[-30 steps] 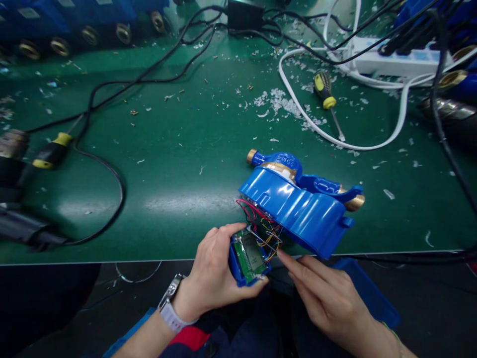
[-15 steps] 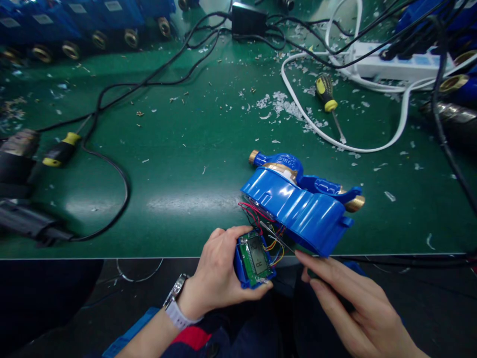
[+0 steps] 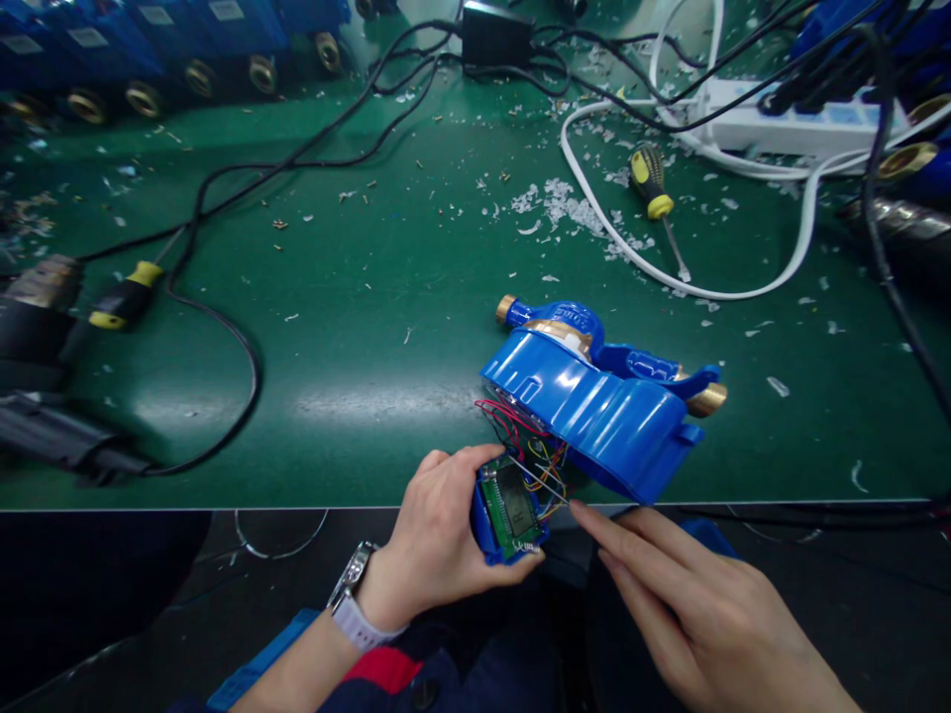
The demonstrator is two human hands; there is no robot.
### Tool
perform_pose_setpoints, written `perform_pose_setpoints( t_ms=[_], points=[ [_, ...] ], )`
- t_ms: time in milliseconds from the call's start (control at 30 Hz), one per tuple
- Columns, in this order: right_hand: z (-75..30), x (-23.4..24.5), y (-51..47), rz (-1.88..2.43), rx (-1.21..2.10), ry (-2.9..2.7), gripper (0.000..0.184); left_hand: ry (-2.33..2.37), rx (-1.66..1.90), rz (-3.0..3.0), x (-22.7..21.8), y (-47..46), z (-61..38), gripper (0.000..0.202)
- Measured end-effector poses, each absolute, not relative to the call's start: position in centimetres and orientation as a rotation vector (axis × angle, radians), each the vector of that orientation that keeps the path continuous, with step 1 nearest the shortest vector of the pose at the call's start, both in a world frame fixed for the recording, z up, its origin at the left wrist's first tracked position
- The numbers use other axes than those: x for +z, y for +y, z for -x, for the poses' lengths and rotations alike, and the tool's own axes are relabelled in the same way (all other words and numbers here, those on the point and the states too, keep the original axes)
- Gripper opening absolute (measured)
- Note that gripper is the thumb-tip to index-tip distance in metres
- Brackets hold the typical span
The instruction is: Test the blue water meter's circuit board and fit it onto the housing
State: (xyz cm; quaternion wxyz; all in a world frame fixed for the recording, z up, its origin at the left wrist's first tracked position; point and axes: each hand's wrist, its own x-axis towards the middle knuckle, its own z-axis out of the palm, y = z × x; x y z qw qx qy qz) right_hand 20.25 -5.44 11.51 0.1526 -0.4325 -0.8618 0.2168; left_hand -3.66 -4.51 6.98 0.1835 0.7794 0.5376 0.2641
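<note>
My left hand (image 3: 442, 530) is closed round a circuit board with a small display (image 3: 512, 503), seated in a blue holder. Red, black and yellow wires (image 3: 546, 473) run from the board towards the blue water meter (image 3: 586, 411), which lies tilted at the table's front edge with its brass pipe ends showing. Between the fingers of my right hand (image 3: 684, 584) are thin metal tweezers (image 3: 548, 485). Their tips reach the board's upper edge by the wires; whether they touch is unclear. The rear of the tweezers is hidden by my fingers.
Yellow-black screwdrivers lie at right (image 3: 652, 188) and left (image 3: 128, 295). A white power strip (image 3: 794, 124) with looping cord sits at the back right, and a black adapter (image 3: 496, 40) at the back. Several blue meters (image 3: 149, 40) stand back left. Plastic scraps (image 3: 561, 205) litter the green table.
My right hand and the tweezers have shifted left, closer to the board. The board has turned slightly in my left hand. The water meter stays nearly in place.
</note>
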Motion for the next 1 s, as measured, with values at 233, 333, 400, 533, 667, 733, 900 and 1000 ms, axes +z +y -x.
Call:
perform_pose_setpoints(
  t_ms=[233,333,400,533,667,733,900,1000],
  points=[
    [-21.1,12.0,-5.4,1.287,0.701,-2.494,0.043,1.5,0.756,-2.213,7.1,-4.5,3.6,0.07],
    [-21.4,12.4,-5.5,1.281,0.703,-2.496,0.042,1.504,0.763,-2.222,7.1,-4.4,3.6,0.07],
    [-21.2,12.6,-5.6,1.254,0.691,-2.502,0.042,1.502,0.771,-2.228,7.1,-4.4,3.5,0.07],
    [-20.4,12.7,-5.6,1.223,0.642,-2.502,0.041,1.503,0.761,-2.234,7.1,-4.4,3.5,0.071],
    [-19.8,12.4,-5.5,1.246,0.526,-2.509,0.04,1.511,0.755,-2.219,6.9,-4.4,3.5,0.072],
    [-19.8,12.2,-5.5,1.243,0.524,-2.522,0.042,1.511,0.755,-2.215,6.9,-4.5,3.6,0.071],
    [-19.8,12.1,-5.7,1.26,0.512,-2.491,0.042,1.511,0.75,-2.212,7.1,-4.4,3.6,0.069],
    [-19.9,12.0,-5.9,1.283,0.539,-2.51,0.046,1.508,0.747,-2.217,7.3,-4.3,3.5,0.069]
  ],
)
